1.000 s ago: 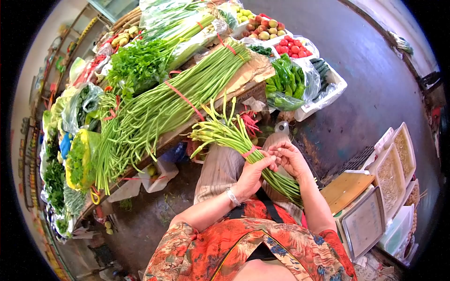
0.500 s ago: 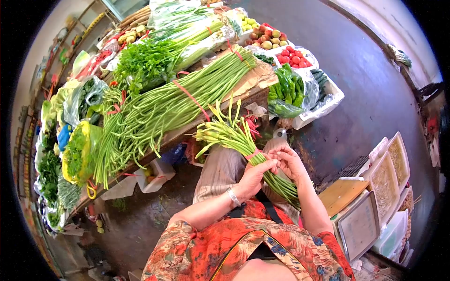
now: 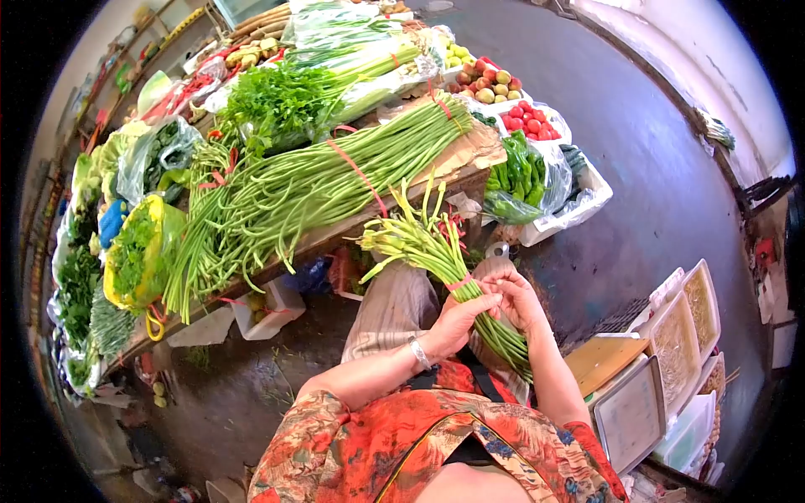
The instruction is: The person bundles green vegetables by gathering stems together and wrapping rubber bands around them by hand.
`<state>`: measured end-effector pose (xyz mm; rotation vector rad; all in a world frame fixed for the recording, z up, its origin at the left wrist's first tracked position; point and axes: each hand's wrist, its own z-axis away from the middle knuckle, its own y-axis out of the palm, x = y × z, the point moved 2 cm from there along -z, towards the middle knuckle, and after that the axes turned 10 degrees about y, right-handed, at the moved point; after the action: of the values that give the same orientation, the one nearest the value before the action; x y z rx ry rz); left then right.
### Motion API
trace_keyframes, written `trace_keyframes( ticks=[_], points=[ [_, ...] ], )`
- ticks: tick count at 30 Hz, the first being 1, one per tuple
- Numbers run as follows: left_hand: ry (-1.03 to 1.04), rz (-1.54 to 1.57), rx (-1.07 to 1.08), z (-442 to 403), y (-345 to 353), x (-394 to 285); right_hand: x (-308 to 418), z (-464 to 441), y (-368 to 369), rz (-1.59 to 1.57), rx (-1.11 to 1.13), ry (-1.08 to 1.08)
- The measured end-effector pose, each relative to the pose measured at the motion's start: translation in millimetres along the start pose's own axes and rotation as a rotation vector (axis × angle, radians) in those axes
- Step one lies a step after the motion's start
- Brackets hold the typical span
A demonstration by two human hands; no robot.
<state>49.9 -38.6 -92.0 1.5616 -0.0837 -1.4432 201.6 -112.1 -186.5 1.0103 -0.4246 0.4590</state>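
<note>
Greens [image 3: 132, 256] in yellow bag [image 3: 170, 228]

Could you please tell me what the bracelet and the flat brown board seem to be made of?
The bracelet looks like polished, silvery metal, from its bright highlights. The board seems smooth wood, judging by its warm brown surface, though laminate is possible.

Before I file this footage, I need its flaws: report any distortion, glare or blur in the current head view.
Head view: strong fisheye distortion, with black corners and curved walls; pale sheen on the floor; washed-out wall at upper right; shelves at far left smeared and hard to read.
</note>
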Motion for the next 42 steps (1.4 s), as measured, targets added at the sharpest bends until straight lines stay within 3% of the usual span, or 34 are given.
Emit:
trace_keyframes(
  ticks=[42],
  points=[
    [-0.022, 0.054, 0.011, 2.8, -0.4, -0.6, -2.2, 0.3, 1.5, -0.045, -0.019, -0.038]
  ],
)
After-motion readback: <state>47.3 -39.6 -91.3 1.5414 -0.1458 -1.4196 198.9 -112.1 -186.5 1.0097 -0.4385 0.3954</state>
